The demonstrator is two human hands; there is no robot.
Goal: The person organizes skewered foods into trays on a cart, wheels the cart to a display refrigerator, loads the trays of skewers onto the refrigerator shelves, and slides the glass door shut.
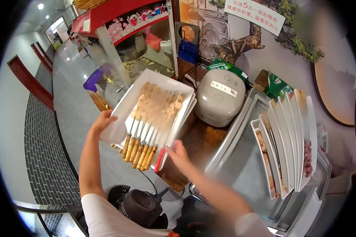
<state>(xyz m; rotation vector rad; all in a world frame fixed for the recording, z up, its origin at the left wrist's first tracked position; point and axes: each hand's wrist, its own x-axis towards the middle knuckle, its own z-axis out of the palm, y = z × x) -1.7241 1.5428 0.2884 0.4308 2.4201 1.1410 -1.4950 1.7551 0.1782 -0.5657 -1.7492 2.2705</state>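
Observation:
A white tray [124, 106] is tilted in front of me, loaded with a row of skewers [140, 152] that have bamboo handles and pale food on their metal rods. My left hand [104, 120] is closed on the tray's left rim, thumb on top. At the lower right corner, my right hand [178, 153] is closed against the tray's edge, its fingertips beside a thin red piece [159, 160] whose kind I cannot make out. Another white tray shows beneath the first, with more handle ends poking out at the left.
A popcorn machine [136, 23] stands behind the tray. Right of it are a rice cooker [219, 96] on a wooden table [192, 138] and a chest freezer [241, 170] bearing several upright trays [288, 146] of skewers. A black fan [140, 207] is below.

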